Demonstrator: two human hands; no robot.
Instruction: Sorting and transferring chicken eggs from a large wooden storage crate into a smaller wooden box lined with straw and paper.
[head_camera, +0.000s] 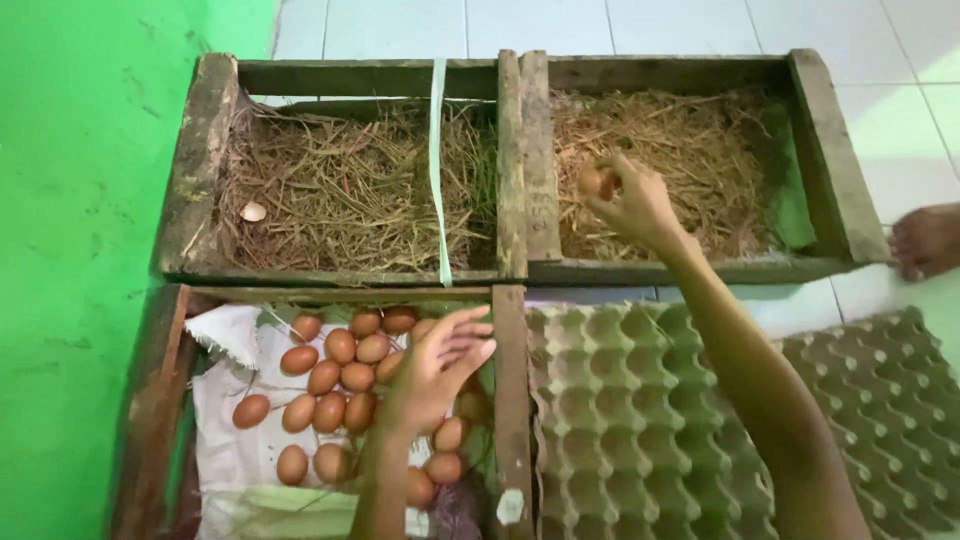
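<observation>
— What rests on the pale tiled floor (640, 25)?
— Two weathered wooden straw-filled crates (512, 165) side by side. Nearer than those, a wooden crate of brown eggs (505, 400), and grey moulded-pulp egg trays (690, 430) right of it.

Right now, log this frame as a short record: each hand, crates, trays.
right hand: holds a brown egg over the straw crate
left hand: fingers spread, above the brown eggs on white cloth
left straw crate: one pale egg
egg trays: no eggs in them
</observation>
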